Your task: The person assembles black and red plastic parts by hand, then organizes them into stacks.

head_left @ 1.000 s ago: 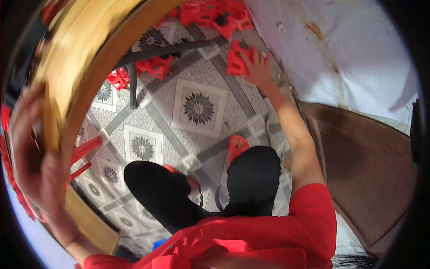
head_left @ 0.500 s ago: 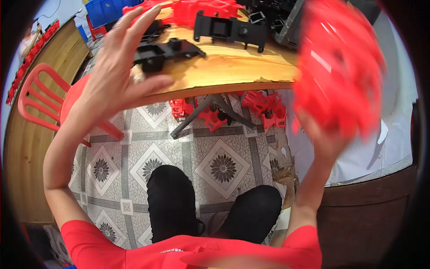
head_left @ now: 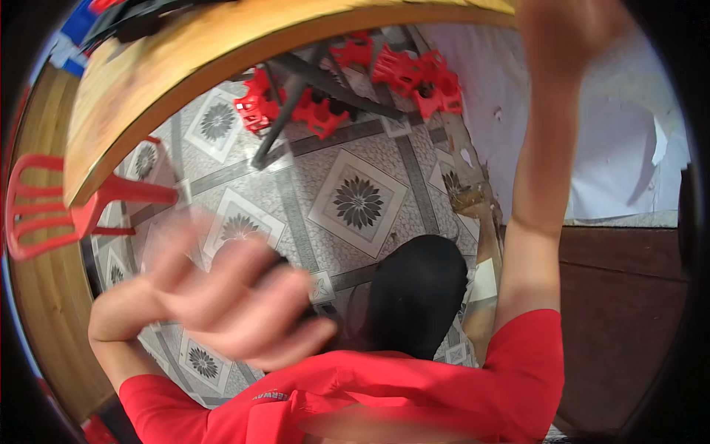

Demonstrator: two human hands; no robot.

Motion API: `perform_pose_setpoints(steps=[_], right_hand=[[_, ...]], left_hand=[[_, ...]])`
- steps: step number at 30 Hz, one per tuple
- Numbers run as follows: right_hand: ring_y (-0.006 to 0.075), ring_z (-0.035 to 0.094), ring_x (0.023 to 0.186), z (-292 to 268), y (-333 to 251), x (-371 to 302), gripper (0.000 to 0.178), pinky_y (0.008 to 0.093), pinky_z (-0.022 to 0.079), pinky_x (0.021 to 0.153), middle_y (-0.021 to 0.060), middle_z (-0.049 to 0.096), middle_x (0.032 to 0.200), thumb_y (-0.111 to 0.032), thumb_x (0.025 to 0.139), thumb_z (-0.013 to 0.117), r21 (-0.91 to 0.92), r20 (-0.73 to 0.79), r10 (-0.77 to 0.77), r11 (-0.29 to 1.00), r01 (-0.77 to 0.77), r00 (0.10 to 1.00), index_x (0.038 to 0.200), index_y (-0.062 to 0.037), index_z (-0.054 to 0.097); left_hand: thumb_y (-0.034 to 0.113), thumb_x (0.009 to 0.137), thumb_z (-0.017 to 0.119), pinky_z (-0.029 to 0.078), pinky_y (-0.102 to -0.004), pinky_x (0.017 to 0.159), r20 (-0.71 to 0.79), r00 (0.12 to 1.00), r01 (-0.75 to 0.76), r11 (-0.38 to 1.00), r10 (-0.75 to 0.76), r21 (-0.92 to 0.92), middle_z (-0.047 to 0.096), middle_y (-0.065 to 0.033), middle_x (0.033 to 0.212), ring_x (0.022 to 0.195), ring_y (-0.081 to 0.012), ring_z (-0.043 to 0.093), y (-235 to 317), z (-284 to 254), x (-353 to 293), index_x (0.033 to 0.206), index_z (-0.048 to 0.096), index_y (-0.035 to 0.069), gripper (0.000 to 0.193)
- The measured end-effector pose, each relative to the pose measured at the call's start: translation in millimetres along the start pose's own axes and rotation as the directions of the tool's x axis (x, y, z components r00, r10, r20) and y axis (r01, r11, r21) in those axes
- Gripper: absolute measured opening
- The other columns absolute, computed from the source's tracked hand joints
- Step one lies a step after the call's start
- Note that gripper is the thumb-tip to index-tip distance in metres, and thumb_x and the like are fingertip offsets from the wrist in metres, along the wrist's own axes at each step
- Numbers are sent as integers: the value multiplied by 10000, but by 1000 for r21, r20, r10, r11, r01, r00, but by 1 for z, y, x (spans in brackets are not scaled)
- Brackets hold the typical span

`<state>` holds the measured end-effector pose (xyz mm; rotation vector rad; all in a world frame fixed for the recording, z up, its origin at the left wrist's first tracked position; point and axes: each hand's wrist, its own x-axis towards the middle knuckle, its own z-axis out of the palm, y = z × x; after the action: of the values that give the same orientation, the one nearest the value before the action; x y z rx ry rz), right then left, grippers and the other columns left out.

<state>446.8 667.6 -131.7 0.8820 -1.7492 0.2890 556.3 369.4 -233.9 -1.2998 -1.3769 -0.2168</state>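
My left hand is over my lap, smeared by motion. Its fingers are loosely bent and apart, and I see nothing held in them. My right arm stretches far forward, with my right hand at the top right past the table's end. That hand is blurred and cut off by the upper edge, so its fingers and anything in them are hidden. Dark parts lie at the far left of the wooden table, partly out of view.
Several red plastic parts lie on the tiled floor beneath the table, around a dark table leg. A red chair stands at the left. White sheeting and a brown panel are on the right.
My left hand has drawn back from the table toward my lap. My right hand has moved forward and up; the red part it held is out of sight. The view has shifted lower.
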Motion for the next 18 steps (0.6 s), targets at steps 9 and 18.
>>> perform_pose_setpoints(steps=[9,18], right_hand=[[423,488,1181,90,119,-384,821,545,457,912,200,451,1354,-327,658,851,-400,532,723,673,-622,441,1376,-204,471],[517,259,1384,144,142,-446,919,669,386,992,199,140,1575,-356,548,892,-469,832,530,829,-304,161,1369,-355,478]], left_hand=[[287,820,710,397,-521,1020,793,422,860,470,-440,-197,415,-236,1395,1256,-442,444,48,297,-151,1384,425,95,661],[628,524,868,310,-532,1099,645,-429,903,-275,-632,331,135,-301,1533,1409,-485,207,25,543,-252,1547,32,101,1423]])
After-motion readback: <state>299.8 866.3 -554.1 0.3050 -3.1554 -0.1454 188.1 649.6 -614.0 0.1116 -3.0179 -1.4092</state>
